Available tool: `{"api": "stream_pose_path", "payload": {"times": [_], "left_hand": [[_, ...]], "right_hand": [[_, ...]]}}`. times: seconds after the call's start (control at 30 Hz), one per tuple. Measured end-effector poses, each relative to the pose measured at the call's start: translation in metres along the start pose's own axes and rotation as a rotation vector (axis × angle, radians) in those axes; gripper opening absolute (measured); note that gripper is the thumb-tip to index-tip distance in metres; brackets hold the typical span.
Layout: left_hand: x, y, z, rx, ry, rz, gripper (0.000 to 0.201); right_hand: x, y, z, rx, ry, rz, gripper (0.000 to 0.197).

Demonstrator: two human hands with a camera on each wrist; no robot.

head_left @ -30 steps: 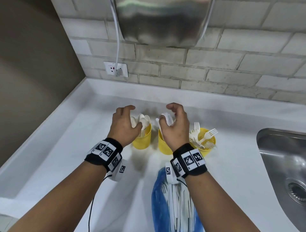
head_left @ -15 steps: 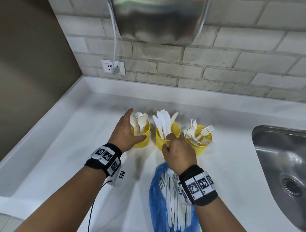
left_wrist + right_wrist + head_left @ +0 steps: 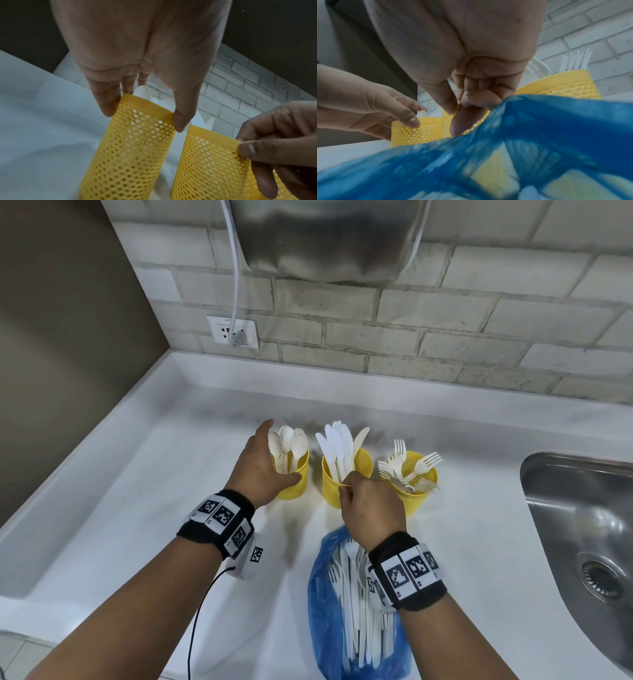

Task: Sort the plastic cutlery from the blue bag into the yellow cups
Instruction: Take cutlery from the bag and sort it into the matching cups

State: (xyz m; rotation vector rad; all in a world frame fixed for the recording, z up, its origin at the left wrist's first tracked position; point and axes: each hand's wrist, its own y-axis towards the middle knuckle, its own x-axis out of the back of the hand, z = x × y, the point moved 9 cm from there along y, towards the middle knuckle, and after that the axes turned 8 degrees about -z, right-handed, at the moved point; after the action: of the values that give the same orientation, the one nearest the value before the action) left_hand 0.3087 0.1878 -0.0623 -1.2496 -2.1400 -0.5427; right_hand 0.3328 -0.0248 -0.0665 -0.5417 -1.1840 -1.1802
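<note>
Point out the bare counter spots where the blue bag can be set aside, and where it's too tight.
Free: the white counter left of the spoon cup, up to the raised edge; the strip behind the cups, below the brick wall; the patch between the fork cup and the sink. Crowded: the cup row and the blue bag in front, both hands there.

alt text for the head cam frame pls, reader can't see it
On a white counter, the left hand holds the yellow cup of spoons while the right hand pinches the rim of the middle cup of knives. A third cup of forks stands right of them, a blue bag of unsorted cutlery lies nearer, and a steel sink sits at right.
</note>
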Motion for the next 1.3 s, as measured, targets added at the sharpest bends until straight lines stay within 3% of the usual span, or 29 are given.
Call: {"api": "stream_pose_path", "payload": {"times": [0.1, 0.2, 0.3, 0.37, 0.47, 0.57, 0.7, 0.9, 1.1, 1.3], "left_hand": [[0.0, -0.001, -0.006, 0.001, 0.015, 0.002, 0.118], [0.014, -0.011, -0.022, -0.054, 0.038, -0.136, 0.109], [0.029, -0.033, -0.046, -0.182, 0.02, -0.316, 0.087], [0.031, -0.052, -0.062, -0.257, -0.055, -0.358, 0.063], [0.013, -0.073, -0.079, -0.261, -0.187, -0.176, 0.027], [-0.015, -0.09, -0.083, -0.233, -0.223, 0.072, 0.009], [-0.04, -0.102, -0.067, -0.221, -0.148, 0.269, 0.003], [-0.064, -0.139, -0.038, -0.318, 0.083, 0.566, 0.014], [-0.052, -0.159, -0.017, -0.413, 0.363, 0.53, 0.019], [-0.043, -0.182, 0.009, -0.318, 0.651, 0.419, 0.029]], "right_hand": [[0.008, -0.001, -0.005, -0.023, 0.058, -0.016, 0.03], [0.021, -0.002, -0.007, -0.03, 0.129, -0.046, 0.039], [0.035, -0.006, -0.008, -0.039, 0.235, -0.082, 0.034], [0.042, -0.009, -0.01, -0.069, 0.303, -0.103, 0.024], [0.049, -0.013, -0.021, -0.133, 0.362, -0.117, 0.012], [0.047, -0.016, -0.031, -0.158, 0.387, -0.12, 0.015], [0.031, -0.019, -0.037, -0.186, 0.375, -0.069, 0.02], [-0.007, -0.058, -0.032, -0.131, 0.33, 0.176, 0.03], [-0.022, -0.095, -0.017, -0.088, 0.274, 0.302, 0.023], [-0.016, -0.137, -0.031, -0.139, 0.184, 0.332, 0.026]]}}
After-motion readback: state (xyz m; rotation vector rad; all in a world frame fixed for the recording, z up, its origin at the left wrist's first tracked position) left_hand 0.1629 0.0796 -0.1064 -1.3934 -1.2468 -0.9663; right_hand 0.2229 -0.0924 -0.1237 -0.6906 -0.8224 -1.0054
